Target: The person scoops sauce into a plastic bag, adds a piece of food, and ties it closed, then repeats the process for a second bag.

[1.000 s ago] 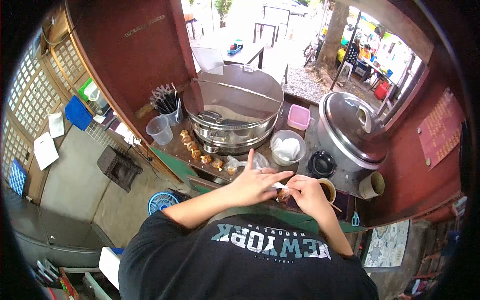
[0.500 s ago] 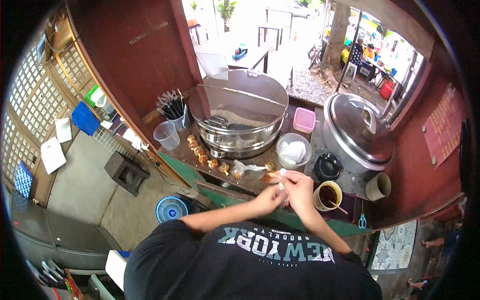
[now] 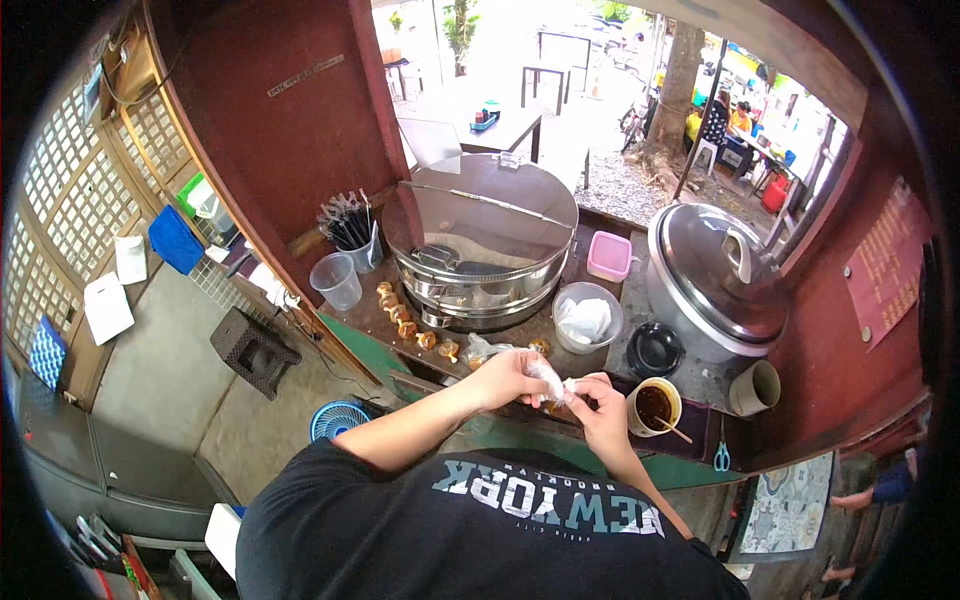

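A small clear plastic bag (image 3: 545, 374) is stretched between my two hands, just over the counter's front edge. My left hand (image 3: 507, 380) has its fingers closed on the bag. From the other side, my right hand (image 3: 603, 408) pinches the bag's gathered end between thumb and fingertips. Brown shows beneath the hands, mostly covered by the fingers. Behind the left hand lies another clear plastic bag (image 3: 487, 350), partly hidden. Several knotted little bags of brown sauce (image 3: 426, 341) curve in a row along the counter. Beside my right hand stands a tub of dark sauce (image 3: 655, 403) with a wooden stick in it.
A large round steamer (image 3: 480, 245) fills the middle of the counter. Around it stand a bowl of plastic bags (image 3: 587, 318), a pink-lidded box (image 3: 609, 256), black bowls (image 3: 655, 350), a lidded pot (image 3: 715, 280) and a clear cup (image 3: 335, 281). Blue scissors (image 3: 722, 456) hang at the right edge.
My left hand has moved up and away from the right one, drawing the plastic between them. The brown-filled bag that showed beyond my fingers is now mostly hidden.
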`<action>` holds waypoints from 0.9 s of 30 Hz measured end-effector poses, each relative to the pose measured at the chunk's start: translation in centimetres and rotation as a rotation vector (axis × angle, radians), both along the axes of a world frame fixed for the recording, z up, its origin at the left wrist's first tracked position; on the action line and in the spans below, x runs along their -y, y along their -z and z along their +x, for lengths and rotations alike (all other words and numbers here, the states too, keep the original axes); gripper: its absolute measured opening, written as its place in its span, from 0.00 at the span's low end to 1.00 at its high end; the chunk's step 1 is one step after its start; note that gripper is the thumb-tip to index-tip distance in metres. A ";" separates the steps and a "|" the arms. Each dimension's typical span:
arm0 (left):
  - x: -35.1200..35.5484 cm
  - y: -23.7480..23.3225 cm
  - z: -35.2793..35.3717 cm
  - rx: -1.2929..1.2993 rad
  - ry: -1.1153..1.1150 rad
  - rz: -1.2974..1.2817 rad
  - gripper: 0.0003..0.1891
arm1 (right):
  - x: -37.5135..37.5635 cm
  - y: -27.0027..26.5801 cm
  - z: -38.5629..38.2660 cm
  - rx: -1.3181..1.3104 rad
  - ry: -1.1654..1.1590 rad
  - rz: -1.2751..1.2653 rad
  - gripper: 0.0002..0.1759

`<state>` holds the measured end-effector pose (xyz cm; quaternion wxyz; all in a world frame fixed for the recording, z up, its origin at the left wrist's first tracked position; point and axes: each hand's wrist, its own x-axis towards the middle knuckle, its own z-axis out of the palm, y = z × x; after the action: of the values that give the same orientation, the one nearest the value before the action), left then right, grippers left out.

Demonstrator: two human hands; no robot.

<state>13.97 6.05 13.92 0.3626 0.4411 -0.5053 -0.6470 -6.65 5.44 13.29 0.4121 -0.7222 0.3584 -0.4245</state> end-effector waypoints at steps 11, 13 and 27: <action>-0.2 -2.4 -1.4 0.024 -0.072 -0.069 0.05 | -0.9 -3.1 -0.2 -0.312 -0.108 -0.297 0.12; 0.0 -2.2 -1.9 0.045 -0.055 -0.098 0.05 | -0.9 -4.2 -0.7 -0.388 -0.215 -0.292 0.17; 0.4 -7.9 -0.8 0.221 0.514 -0.667 0.06 | -1.2 -5.0 -3.4 -0.026 -0.788 0.344 0.30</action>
<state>13.19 5.60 21.85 0.2559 0.2263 -0.8159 -0.4664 -10.05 6.66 18.31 0.6527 -0.7298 0.1258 -0.1596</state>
